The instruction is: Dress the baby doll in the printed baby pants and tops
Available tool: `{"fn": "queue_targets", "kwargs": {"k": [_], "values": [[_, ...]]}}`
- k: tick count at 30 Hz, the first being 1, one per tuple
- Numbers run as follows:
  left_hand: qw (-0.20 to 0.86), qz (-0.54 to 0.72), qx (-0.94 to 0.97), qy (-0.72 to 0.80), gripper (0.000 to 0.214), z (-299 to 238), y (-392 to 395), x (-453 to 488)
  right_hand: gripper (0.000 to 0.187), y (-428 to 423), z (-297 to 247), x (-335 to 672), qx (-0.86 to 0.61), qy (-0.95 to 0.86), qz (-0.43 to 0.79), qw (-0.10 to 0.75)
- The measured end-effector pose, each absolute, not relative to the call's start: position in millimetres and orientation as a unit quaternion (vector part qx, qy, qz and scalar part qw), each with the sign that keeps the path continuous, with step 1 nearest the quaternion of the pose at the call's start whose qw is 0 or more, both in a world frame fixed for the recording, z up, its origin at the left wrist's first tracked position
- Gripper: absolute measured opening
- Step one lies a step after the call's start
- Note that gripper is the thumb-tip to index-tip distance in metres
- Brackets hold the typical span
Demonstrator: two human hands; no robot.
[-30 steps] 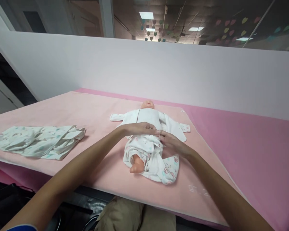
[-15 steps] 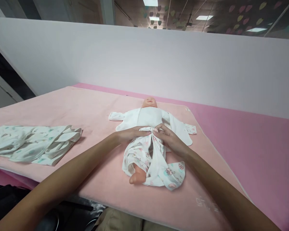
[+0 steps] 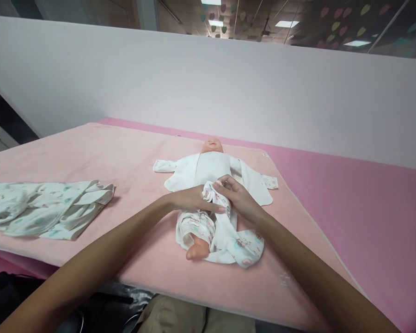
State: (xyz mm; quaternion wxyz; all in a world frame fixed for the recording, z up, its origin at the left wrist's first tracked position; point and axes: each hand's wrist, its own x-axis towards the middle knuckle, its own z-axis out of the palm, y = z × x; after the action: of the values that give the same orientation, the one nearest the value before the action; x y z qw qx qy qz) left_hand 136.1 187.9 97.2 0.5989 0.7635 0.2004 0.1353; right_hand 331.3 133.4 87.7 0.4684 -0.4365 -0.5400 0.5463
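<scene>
White printed pants [image 3: 225, 229] — pinching the bunched waist in the right hand [image 3: 238, 196], gripping the same cloth with the left hand [image 3: 190, 198], thumb lying across it. Lying on the pink sheet [image 3: 131, 155], wrapping one leg of the doll [image 3: 212, 146], near the white shirt [image 3: 254, 185], showing one bare foot [image 3: 197, 250]. Seeing folded cloth [image 3: 48, 208] well apart — toward the left.

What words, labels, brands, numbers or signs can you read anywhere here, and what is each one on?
None can be read for certain.
Pale marks on the near part of the pink mat: maybe characters, too faint and blurred to read.
Small pale tag at the mat's far corner: too small to read.
Printed cloth in the hands: coloured patterns, no legible lettering.
</scene>
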Motion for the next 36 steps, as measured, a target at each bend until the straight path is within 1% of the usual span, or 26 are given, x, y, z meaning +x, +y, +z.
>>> {"fn": "queue_targets", "kwargs": {"k": [4,9,11,13,17,20,25,29,32,36], "values": [[0.653,0.094,0.722,0.208,0.049,93,205,121,0.045,128,84,334,-0.432,-0.553,0.545,0.458],[0.682,0.119,0.701,0.171,0.055,85,218,112,0.043,120,85,348,-0.436,-0.589,0.576,0.363],[0.699,0.13,0.685,0.161,0.059,81,219,112,0.043,121,85,352,-0.427,-0.59,0.592,0.344],[0.713,0.133,0.67,0.161,0.061,78,219,113,0.045,124,82,356,-0.411,-0.578,0.616,0.344],[0.726,0.123,0.655,0.168,0.057,74,216,115,0.043,124,75,360,-0.378,-0.537,0.666,0.353],[0.716,0.119,0.664,0.178,0.055,76,213,117,0.036,119,74,359,-0.345,-0.512,0.681,0.393],[0.656,0.098,0.723,0.193,0.058,85,208,116,0.041,113,71,354,-0.315,-0.488,0.691,0.43],[0.608,0.084,0.767,0.186,0.068,93,205,113,0.037,115,63,353,-0.322,-0.465,0.681,0.466],[0.628,0.098,0.754,0.167,0.069,90,206,110,0.036,116,59,352,-0.331,-0.459,0.679,0.468],[0.689,0.119,0.697,0.156,0.065,76,210,108,0.034,119,57,350,-0.335,-0.459,0.668,0.481]]}}
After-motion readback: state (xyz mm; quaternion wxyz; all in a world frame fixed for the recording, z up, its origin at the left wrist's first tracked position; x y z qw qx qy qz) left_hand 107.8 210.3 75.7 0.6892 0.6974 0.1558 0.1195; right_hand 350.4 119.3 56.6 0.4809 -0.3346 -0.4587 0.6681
